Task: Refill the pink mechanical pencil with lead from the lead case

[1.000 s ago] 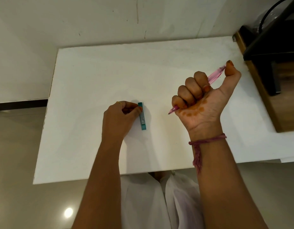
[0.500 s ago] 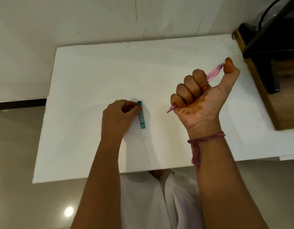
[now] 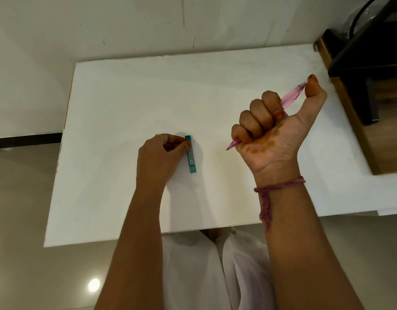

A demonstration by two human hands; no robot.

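**One Pencil, One Lead Case on a White Table**

From the head camera: two hands, one pencil, one case. The right hand (image 3: 272,128) makes a fist around the pink mechanical pencil (image 3: 290,99), a translucent barrel held above the white table (image 3: 130,90), tip emerging below the little finger, thumb on the far end. The left hand (image 3: 158,156) pinches the top of the lead case (image 3: 191,154) (teal, slim, labelled), which lies flat near the table's middle.
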